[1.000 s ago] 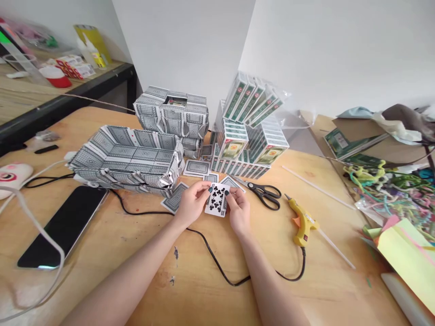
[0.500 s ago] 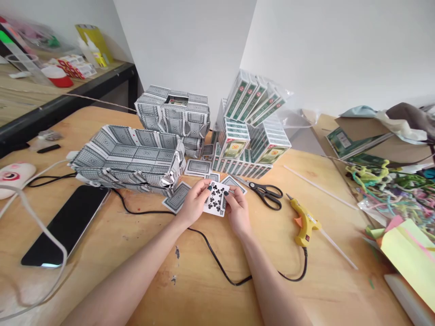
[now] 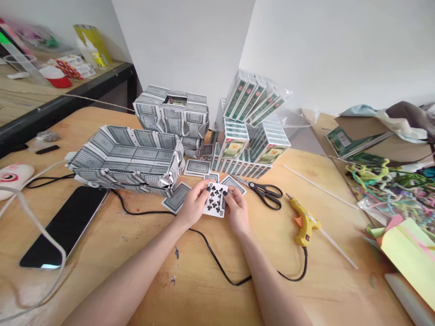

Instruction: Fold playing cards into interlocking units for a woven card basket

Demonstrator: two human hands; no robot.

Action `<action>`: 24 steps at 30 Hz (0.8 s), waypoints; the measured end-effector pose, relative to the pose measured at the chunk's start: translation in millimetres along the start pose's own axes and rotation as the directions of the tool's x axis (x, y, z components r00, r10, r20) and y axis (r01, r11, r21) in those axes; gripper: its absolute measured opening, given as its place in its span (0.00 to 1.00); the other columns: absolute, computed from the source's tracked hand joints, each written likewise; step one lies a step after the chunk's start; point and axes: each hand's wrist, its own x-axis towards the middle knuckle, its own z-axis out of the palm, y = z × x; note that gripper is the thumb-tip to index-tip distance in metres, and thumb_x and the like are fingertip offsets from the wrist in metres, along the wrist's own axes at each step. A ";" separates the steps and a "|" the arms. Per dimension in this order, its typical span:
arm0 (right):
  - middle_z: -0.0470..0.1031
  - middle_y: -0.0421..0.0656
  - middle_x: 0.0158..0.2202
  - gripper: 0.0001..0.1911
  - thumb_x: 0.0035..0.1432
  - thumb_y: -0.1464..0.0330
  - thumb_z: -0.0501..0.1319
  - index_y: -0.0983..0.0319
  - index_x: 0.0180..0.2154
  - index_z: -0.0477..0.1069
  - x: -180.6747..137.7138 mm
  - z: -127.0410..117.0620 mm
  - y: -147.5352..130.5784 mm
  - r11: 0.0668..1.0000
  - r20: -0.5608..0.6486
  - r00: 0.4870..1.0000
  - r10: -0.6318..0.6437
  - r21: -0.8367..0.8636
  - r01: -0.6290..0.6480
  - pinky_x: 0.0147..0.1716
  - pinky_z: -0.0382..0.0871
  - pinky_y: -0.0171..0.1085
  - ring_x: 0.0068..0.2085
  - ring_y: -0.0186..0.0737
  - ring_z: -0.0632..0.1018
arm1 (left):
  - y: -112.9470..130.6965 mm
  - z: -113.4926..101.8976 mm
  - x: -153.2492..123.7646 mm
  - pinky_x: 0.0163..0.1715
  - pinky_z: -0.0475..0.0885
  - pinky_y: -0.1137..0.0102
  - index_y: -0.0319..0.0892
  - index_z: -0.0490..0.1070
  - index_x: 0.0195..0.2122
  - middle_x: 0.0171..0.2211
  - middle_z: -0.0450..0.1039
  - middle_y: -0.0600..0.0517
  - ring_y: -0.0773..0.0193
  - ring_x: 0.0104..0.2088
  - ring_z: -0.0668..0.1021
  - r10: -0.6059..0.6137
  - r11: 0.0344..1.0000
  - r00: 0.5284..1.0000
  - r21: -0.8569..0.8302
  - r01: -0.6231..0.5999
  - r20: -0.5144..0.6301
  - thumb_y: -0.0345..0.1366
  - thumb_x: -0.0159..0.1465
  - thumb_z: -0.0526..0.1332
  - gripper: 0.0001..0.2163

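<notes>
Between both hands is a playing card (image 3: 215, 201), the ten of clubs, face up. My left hand (image 3: 193, 203) pinches its left side and my right hand (image 3: 235, 207) its right side, thumbs on top. Along the right side a strip of patterned card back shows by my right thumb. Loose cards lie face down around my hands: one card (image 3: 177, 197) left of my left hand, another card (image 3: 234, 183) beyond my right hand. Behind them stands an open box built of folded cards (image 3: 125, 158), with a second card-built box (image 3: 173, 113) behind it.
Stacked card packs (image 3: 236, 145) rise at the back. Black scissors (image 3: 267, 194) and a yellow glue gun (image 3: 306, 222) lie on the right, the gun's black cable (image 3: 217, 258) running under my forearms. A phone (image 3: 64, 226) lies left. Pipe cleaners (image 3: 397, 194) heap at the far right.
Almost nothing differs. Both hands keep their hold on the ten of clubs, and the view has shifted very slightly.
</notes>
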 end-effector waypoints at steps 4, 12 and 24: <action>0.65 0.36 0.22 0.10 0.51 0.61 0.58 0.59 0.34 0.64 -0.3 -0.2 1.1 1.000 -0.002 1.000 0.000 -0.018 0.000 0.22 0.58 0.31 0.22 0.32 0.65 | -0.3 -0.8 0.3 0.27 0.65 0.75 0.40 0.66 0.46 0.26 0.67 0.54 0.70 0.24 0.68 -0.006 1.000 1.000 0.006 0.006 0.010 0.34 0.57 0.53 0.15; 0.63 0.35 0.22 0.08 0.52 0.64 0.57 0.59 0.35 0.65 -0.7 -1.0 2.6 1.000 0.005 1.000 -0.013 -0.020 0.013 0.21 0.56 0.30 0.21 0.30 0.63 | 0.0 -0.3 1.2 0.25 0.65 0.76 0.40 0.67 0.42 0.26 0.68 0.54 0.69 0.26 0.70 -0.035 0.998 0.999 -0.061 0.035 0.004 0.33 0.56 0.53 0.12; 0.66 0.35 0.23 0.06 0.49 0.66 0.58 0.59 0.32 0.68 -0.8 -0.7 0.3 0.997 -0.010 0.999 0.051 0.054 -0.051 0.23 0.59 0.30 0.22 0.30 0.65 | 2.5 -1.1 -1.2 0.24 0.62 0.77 0.41 0.66 0.34 0.25 0.67 0.56 0.71 0.24 0.68 0.028 0.998 0.999 0.063 -0.026 -0.027 0.31 0.56 0.52 0.07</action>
